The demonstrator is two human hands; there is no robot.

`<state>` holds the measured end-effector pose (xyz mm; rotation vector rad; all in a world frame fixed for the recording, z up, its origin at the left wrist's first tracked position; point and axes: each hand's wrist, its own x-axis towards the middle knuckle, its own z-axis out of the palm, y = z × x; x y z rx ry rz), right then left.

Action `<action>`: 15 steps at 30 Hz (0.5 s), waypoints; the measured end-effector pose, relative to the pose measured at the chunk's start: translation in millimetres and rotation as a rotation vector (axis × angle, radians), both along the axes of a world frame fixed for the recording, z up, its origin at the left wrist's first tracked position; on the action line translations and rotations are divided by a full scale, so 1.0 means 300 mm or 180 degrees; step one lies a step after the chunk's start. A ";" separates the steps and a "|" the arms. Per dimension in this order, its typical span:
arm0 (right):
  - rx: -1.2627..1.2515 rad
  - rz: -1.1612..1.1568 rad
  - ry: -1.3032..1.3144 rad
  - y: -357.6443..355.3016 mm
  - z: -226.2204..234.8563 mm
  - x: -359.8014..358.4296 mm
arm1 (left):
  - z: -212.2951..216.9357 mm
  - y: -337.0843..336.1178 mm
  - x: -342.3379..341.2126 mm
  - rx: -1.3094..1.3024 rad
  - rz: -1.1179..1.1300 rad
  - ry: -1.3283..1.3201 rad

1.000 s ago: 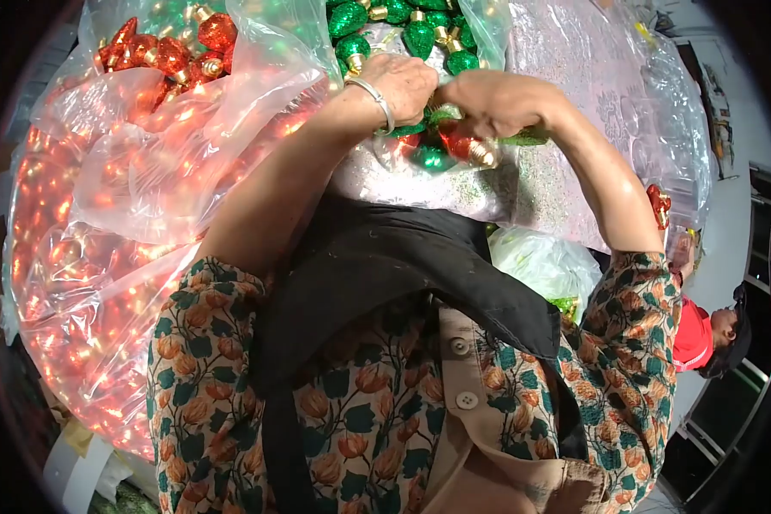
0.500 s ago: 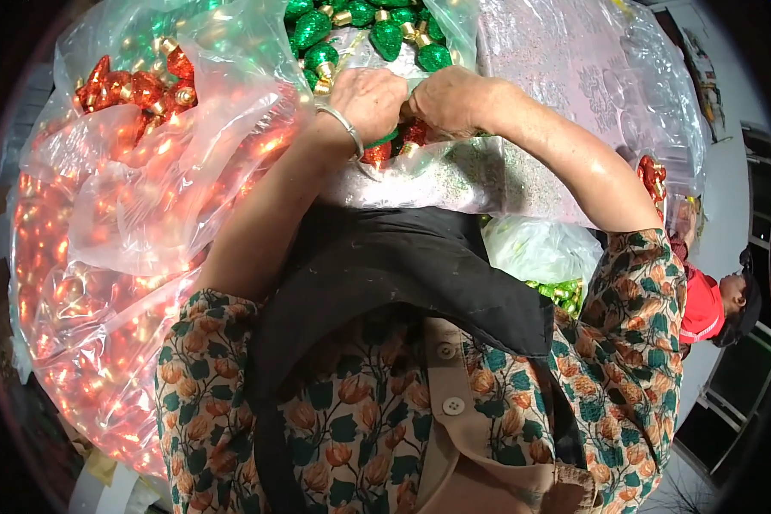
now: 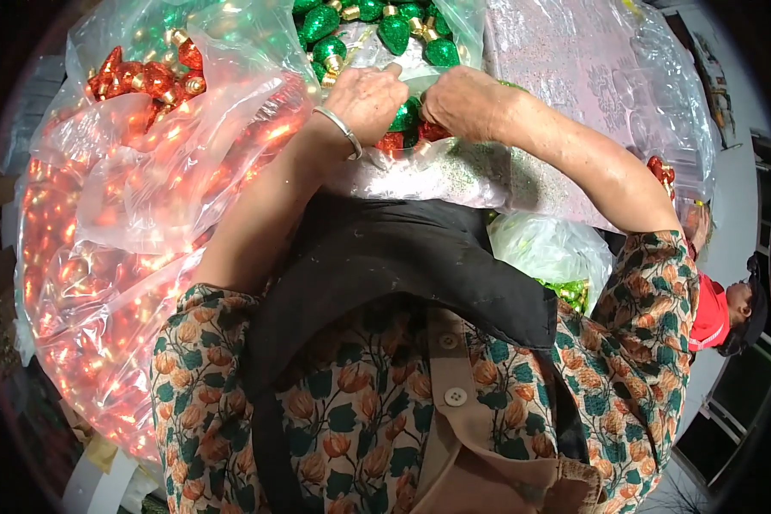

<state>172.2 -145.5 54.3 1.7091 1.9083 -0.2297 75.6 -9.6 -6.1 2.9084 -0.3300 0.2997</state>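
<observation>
My left hand [image 3: 367,103] and my right hand [image 3: 467,104] work side by side over the table, fingers curled and closed. A pale translucent strip [image 3: 421,84] spans the gap between them. Just below it sit a green glitter bulb ornament [image 3: 405,115] and a red glitter bulb ornament [image 3: 391,141], close to my left fingertips. Another red bulb [image 3: 433,131] shows under my right fingers. What each hand grips is hidden by the fingers. Beyond my hands, several green bulbs with gold caps [image 3: 394,36] lie in an open clear bag.
A large clear bag of red bulbs [image 3: 103,283] fills the left side, with loose red bulbs [image 3: 150,81] on top. Plastic-wrapped pink material [image 3: 565,77] covers the right. A bag of light-green bulbs [image 3: 565,291] stands below the table edge. A person in red [image 3: 711,313] is at far right.
My hands have moved slightly apart, and the green bulb between them shows more fully. The whole view has shifted a little.
</observation>
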 end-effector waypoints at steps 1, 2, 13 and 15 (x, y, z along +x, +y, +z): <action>0.0017 0.0017 -0.0010 -0.005 0.001 0.003 | 0.009 0.000 -0.002 -0.0008 -0.0008 0.0026; 0.0028 -0.0030 0.0040 -0.010 0.001 0.005 | 0.019 0.000 0.002 0.0008 0.0009 0.0015; 0.0625 -0.0674 0.1156 -0.018 0.070 0.074 | 0.010 -0.001 0.053 0.0425 -0.0226 0.0144; 0.1914 -0.2426 0.2338 -0.019 0.123 0.098 | -0.006 0.014 0.041 0.0288 -0.0211 0.0063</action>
